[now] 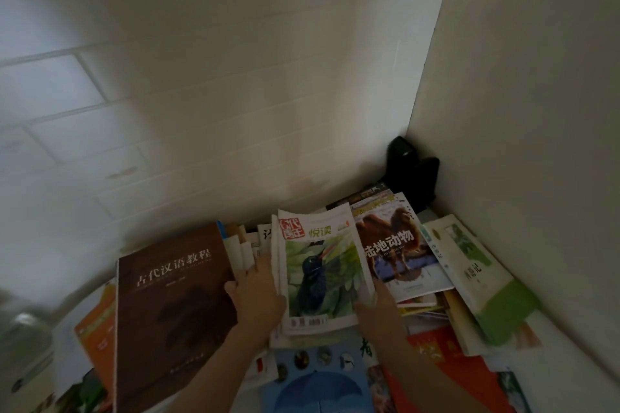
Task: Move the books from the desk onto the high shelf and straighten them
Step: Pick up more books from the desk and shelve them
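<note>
many books lie in a loose heap in the wall corner, so straightening is, by my judgement, barely begun (whether this surface is the desk or the high shelf cannot be told). left of the bird magazine (323, 275) lies the brown book (171, 305), flat. the left hand (258, 298) presses against the magazine stack's left edge, fingers straight; the right hand (375, 308) grips its right edge, fingers partly hidden behind it. right of the magazine sit the camel book (399, 248) and the green-and-white book (476, 271), both askew. a dark object (412, 168) behind them is unclear.
</note>
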A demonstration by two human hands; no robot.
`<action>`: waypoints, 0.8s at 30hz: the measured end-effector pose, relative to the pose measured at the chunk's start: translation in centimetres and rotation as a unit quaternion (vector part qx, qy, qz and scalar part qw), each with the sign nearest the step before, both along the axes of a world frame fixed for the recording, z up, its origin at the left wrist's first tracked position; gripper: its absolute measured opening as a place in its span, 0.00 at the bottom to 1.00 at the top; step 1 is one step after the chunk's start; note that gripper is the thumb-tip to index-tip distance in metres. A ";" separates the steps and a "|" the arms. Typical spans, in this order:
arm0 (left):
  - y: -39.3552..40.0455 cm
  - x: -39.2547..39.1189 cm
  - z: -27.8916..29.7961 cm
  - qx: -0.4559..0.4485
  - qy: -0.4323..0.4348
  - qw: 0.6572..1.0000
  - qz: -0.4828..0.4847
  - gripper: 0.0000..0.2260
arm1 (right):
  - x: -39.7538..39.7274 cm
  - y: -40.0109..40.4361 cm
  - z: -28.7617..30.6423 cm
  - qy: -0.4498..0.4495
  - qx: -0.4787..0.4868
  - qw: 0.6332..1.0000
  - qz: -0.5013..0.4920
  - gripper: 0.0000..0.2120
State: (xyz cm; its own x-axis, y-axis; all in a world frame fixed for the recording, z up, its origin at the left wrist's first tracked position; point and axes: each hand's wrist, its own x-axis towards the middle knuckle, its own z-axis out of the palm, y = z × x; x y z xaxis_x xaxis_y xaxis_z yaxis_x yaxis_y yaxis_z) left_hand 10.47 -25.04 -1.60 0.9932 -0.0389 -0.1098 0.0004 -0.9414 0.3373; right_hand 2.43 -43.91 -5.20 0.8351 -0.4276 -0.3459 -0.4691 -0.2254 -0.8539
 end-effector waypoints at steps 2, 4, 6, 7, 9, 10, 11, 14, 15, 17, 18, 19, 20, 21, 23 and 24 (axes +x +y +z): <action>-0.8 -0.2 -0.5 -0.186 0.030 0.982 0.004 0.24 | 0.0 -1.5 0.0 -0.001 -0.013 1.000 -0.001 0.20; -2.0 -0.5 -0.9 -0.325 0.107 0.939 0.041 0.25 | -0.2 -2.7 0.0 0.017 -0.005 1.000 0.008 0.16; -3.2 -1.2 -1.1 -0.379 0.141 0.914 0.037 0.26 | -0.4 -3.2 -0.2 0.018 0.007 1.000 0.013 0.15; -3.4 -1.6 -1.3 -0.393 0.141 0.908 0.025 0.25 | -0.5 -3.2 -0.3 0.010 0.009 1.000 0.014 0.15; -3.4 -2.1 -1.0 -0.409 0.137 0.902 0.011 0.24 | -0.6 -3.1 0.1 -0.013 0.013 1.000 0.015 0.14; -2.9 -2.1 -0.7 -0.424 0.131 0.896 0.006 0.25 | -0.6 -2.9 0.4 -0.028 0.019 0.999 0.010 0.14; -2.2 -2.0 -0.4 -0.445 0.125 0.887 0.007 0.25 | -0.4 -2.6 1.0 -0.045 0.027 0.999 0.005 0.14; 1.5 -1.2 2.1 -0.514 0.081 0.853 0.037 0.26 | 1.2 -0.6 4.6 -0.115 0.026 0.993 0.023 0.16; 3.1 -1.2 3.7 -0.535 0.062 0.841 0.054 0.26 | 2.1 0.6 6.1 -0.145 0.021 0.988 0.043 0.17; 6.7 -1.1 6.3 -0.569 0.039 0.815 0.102 0.28 | 3.9 3.7 8.9 -0.184 0.028 0.979 0.087 0.18; 8.7 -1.3 7.4 -0.574 0.026 0.809 0.122 0.28 | 4.6 5.4 10.0 -0.186 0.037 0.975 0.115 0.19; 10.8 -1.6 8.1 -0.574 0.014 0.805 0.148 0.27 | 5.0 7.3 11.1 -0.179 0.045 0.972 0.144 0.20; 12.9 -2.2 8.5 -0.572 0.013 0.802 0.170 0.24 | 5.4 9.0 11.5 -0.167 0.052 0.969 0.172 0.20; 14.8 -2.9 8.6 -0.571 0.023 0.799 0.188 0.22 | 5.4 10.6 11.9 -0.156 0.060 0.966 0.199 0.19; 17.7 -4.6 8.4 -0.573 0.055 0.792 0.202 0.20 | 4.8 13.1 11.5 -0.134 0.064 0.959 0.241 0.15; 18.7 -5.3 7.9 -0.561 0.071 0.800 0.202 0.21 | 4.5 14.0 10.8 -0.116 0.057 0.958 0.255 0.14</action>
State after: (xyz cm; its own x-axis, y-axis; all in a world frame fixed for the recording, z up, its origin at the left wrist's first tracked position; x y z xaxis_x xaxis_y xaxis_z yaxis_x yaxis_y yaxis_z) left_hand 5.19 -6.33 6.31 0.9305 0.1286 -0.3431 0.3408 0.0399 0.9393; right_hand 6.89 -29.93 5.58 0.9857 0.0861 -0.1449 -0.1164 -0.2737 -0.9547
